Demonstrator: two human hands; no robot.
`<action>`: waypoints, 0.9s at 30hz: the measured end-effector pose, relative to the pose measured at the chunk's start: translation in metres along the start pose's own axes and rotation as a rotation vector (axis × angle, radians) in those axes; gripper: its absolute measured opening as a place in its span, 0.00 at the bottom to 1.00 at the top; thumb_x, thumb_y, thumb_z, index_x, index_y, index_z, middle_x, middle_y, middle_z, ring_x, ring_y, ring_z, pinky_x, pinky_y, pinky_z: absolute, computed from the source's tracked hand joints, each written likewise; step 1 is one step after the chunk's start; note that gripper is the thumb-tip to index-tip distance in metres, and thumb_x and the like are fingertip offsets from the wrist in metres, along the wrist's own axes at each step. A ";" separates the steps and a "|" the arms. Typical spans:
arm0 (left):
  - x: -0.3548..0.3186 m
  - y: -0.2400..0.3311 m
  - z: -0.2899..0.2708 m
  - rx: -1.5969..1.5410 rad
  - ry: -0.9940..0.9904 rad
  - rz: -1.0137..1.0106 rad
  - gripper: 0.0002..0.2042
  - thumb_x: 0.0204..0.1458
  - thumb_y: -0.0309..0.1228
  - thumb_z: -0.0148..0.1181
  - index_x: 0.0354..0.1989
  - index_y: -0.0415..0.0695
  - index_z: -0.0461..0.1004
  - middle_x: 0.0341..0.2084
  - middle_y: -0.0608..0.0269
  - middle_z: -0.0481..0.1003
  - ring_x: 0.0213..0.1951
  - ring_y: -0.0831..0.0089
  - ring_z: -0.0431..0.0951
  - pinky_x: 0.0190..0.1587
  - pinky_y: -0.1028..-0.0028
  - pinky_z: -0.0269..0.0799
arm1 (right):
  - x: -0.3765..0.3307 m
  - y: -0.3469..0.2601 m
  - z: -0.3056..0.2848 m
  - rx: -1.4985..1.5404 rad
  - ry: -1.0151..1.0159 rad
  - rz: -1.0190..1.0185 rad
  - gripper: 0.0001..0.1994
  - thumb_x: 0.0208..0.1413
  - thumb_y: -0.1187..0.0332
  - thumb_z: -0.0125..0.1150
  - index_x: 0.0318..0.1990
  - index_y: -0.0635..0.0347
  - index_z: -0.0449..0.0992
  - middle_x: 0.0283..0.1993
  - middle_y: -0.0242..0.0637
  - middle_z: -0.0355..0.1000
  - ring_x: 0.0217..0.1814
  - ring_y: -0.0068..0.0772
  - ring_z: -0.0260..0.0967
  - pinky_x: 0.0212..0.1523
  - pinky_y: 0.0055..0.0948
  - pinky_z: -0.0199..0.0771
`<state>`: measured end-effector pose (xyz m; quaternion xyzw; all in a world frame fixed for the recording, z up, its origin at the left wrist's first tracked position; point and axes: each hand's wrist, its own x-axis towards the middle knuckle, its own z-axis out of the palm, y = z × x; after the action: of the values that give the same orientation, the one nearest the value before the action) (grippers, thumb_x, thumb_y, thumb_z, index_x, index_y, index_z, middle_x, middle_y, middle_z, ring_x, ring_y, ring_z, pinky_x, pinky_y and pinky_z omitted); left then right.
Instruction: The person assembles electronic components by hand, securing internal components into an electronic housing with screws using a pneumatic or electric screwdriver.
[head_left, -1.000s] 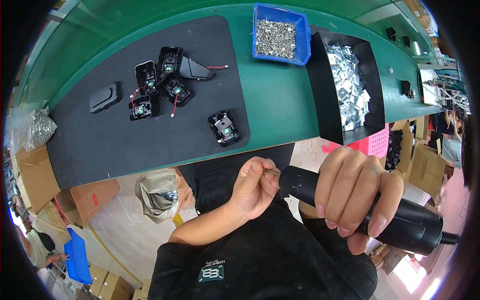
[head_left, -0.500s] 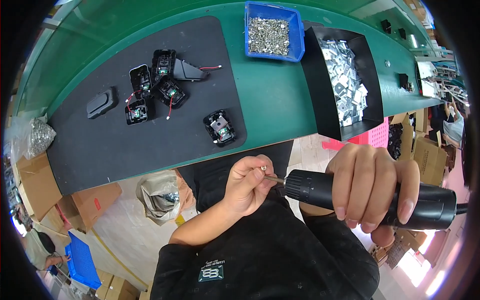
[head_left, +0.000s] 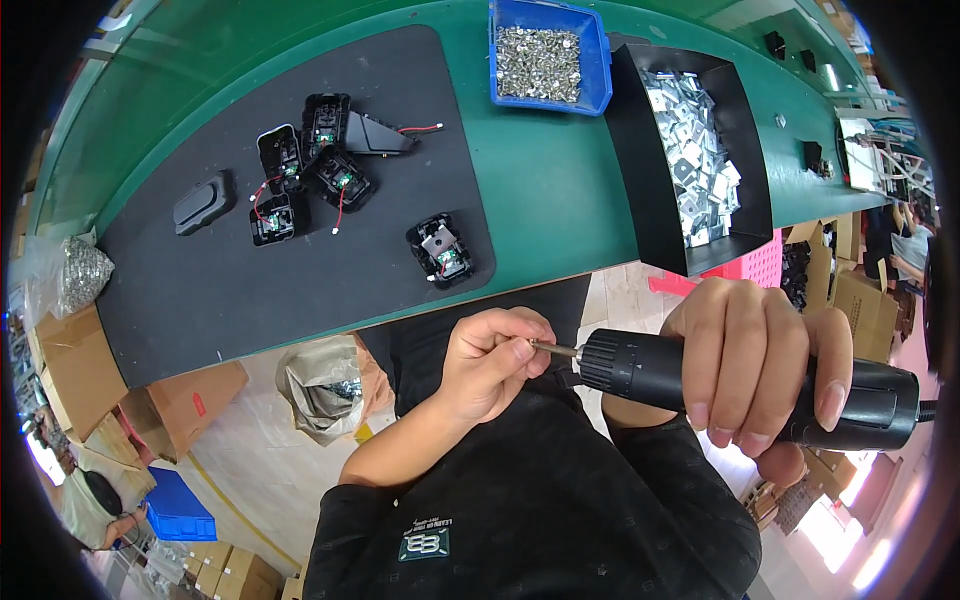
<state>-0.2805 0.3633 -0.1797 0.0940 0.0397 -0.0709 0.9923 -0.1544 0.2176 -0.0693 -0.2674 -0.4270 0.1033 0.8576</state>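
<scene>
My right hand (head_left: 755, 360) is wrapped round a black electric screwdriver (head_left: 632, 364), which lies nearly level and points left. Its metal bit (head_left: 558, 349) reaches the fingertips of my left hand (head_left: 485, 362). Thumb and forefinger there pinch a small screw against the bit's tip; the fingers mostly hide it. Beyond my left hand, near the mat's right edge, sits a black plastic housing (head_left: 425, 262) with a square metal plate (head_left: 440, 241) and a small green circuit board in it.
On the dark mat (head_left: 390, 100) lie several black housings (head_left: 338, 180) with red wires and a closed black case (head_left: 203, 204). Farther right stand a blue bin of screws (head_left: 607, 85) and a black box (head_left: 640, 150) of metal plates. A bag of metal parts (head_left: 85, 278) is far left.
The screwdriver and my right hand have shifted slightly right. The bit's tip now meets the screw in my left fingertips, where the screw's head showed above the bit before.
</scene>
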 end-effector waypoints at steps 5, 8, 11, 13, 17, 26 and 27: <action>0.000 0.000 0.000 0.016 0.007 0.006 0.08 0.57 0.19 0.54 0.43 0.34 0.75 0.41 0.49 0.74 0.33 0.74 0.75 0.39 0.76 0.74 | 0.000 0.000 -0.001 -0.011 -0.012 0.017 0.21 0.46 0.69 0.74 0.45 0.56 0.69 0.29 0.35 0.76 0.28 0.27 0.75 0.33 0.25 0.81; -0.001 0.000 -0.001 0.029 0.019 0.013 0.08 0.57 0.19 0.54 0.43 0.33 0.75 0.40 0.48 0.74 0.33 0.73 0.76 0.37 0.76 0.75 | 0.000 0.001 -0.002 -0.009 -0.015 0.032 0.21 0.47 0.69 0.73 0.46 0.56 0.69 0.29 0.34 0.76 0.28 0.27 0.75 0.34 0.25 0.81; -0.002 0.002 -0.001 0.085 0.047 0.026 0.08 0.57 0.18 0.53 0.42 0.32 0.75 0.40 0.47 0.75 0.31 0.73 0.76 0.36 0.76 0.76 | 0.001 0.001 -0.002 -0.021 -0.031 0.053 0.21 0.47 0.69 0.73 0.46 0.56 0.69 0.29 0.34 0.76 0.29 0.26 0.75 0.34 0.25 0.81; -0.003 0.003 -0.001 0.134 0.063 0.032 0.07 0.56 0.18 0.53 0.42 0.32 0.75 0.39 0.47 0.75 0.30 0.72 0.77 0.35 0.77 0.76 | 0.001 0.000 -0.002 -0.038 -0.050 0.061 0.21 0.48 0.69 0.73 0.46 0.56 0.69 0.29 0.34 0.76 0.29 0.26 0.75 0.34 0.25 0.81; -0.003 0.003 -0.002 0.231 0.043 0.084 0.08 0.55 0.15 0.53 0.41 0.31 0.76 0.38 0.47 0.76 0.29 0.72 0.77 0.34 0.77 0.77 | 0.001 0.001 -0.003 -0.035 -0.065 0.059 0.21 0.48 0.69 0.73 0.47 0.56 0.69 0.29 0.34 0.76 0.29 0.26 0.75 0.34 0.25 0.80; -0.005 0.011 -0.004 0.460 0.031 0.085 0.13 0.53 0.14 0.55 0.48 0.33 0.73 0.44 0.45 0.76 0.34 0.70 0.80 0.38 0.76 0.78 | 0.003 0.001 -0.005 -0.067 -0.106 0.106 0.20 0.48 0.68 0.73 0.46 0.54 0.69 0.30 0.34 0.76 0.29 0.26 0.75 0.33 0.25 0.79; -0.006 0.014 0.001 0.517 0.083 0.022 0.16 0.52 0.15 0.56 0.51 0.34 0.71 0.45 0.45 0.76 0.36 0.70 0.81 0.40 0.75 0.78 | 0.002 0.001 -0.006 -0.059 -0.103 0.100 0.20 0.48 0.68 0.73 0.46 0.54 0.69 0.30 0.33 0.75 0.29 0.25 0.75 0.33 0.24 0.79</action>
<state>-0.2839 0.3775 -0.1762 0.3477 0.0599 -0.0641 0.9335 -0.1483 0.2169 -0.0717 -0.3078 -0.4596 0.1472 0.8200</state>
